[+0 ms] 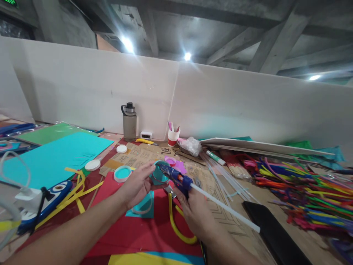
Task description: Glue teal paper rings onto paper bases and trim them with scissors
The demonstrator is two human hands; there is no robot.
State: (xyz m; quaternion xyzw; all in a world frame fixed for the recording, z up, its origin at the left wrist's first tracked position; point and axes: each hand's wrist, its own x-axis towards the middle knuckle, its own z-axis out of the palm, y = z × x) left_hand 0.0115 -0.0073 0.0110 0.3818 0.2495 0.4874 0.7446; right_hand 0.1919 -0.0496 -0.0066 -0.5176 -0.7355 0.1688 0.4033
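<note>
The teal cup [159, 177] sat between the hands: the left hand [140, 184] gripped its side, the right hand [193, 206] held the glue gun [176, 176] at its rim.

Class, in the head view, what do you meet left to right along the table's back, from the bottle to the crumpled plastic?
Grey bottle with black lid, small white box with dark screen, red-and-white cup, crumpled clear plastic.
</note>
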